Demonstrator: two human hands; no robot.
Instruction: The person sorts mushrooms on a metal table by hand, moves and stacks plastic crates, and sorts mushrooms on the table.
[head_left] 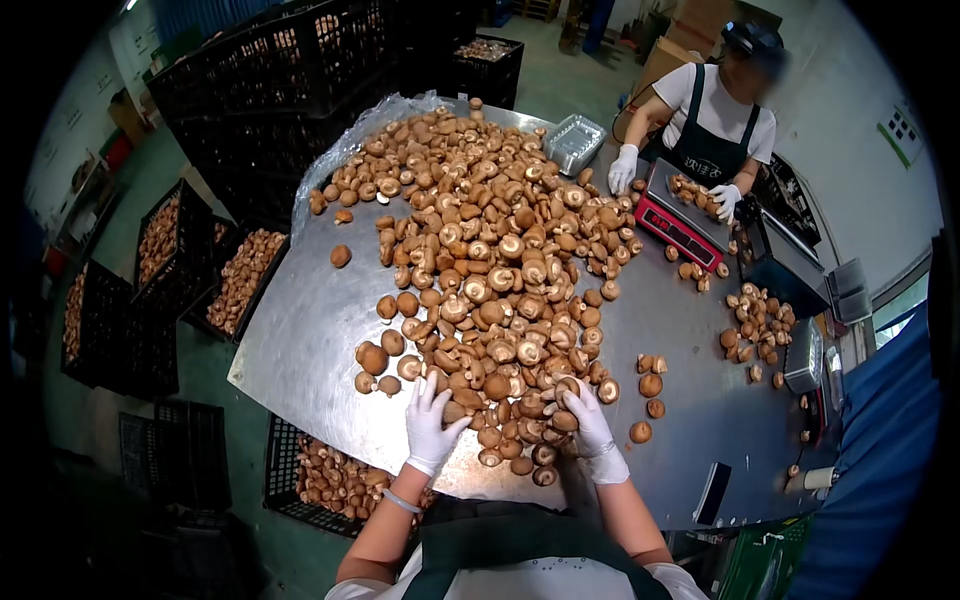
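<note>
A large heap of brown mushrooms [490, 260] spreads over the metal table [290, 330] and reaches close to my body. My left hand [430, 430], in a white glove, lies at the heap's near left edge with its fingers spread, touching mushrooms. On the near right side, my gloved right hand [590, 425] curls its fingers around a mushroom [567, 388]. Another mushroom [565, 421] sits against its palm side. Between both hands several loose mushrooms [510, 430] lie near the table edge.
Across the table a co-worker [715, 130] in white gloves handles mushrooms on a red scale [680, 235]. A clear plastic tray stack [574, 145] stands beside the heap. Black crates [270, 90] are stacked at left; a mushroom-filled crate [285, 465] sits below the near edge. A dark flat device [712, 493] lies at right.
</note>
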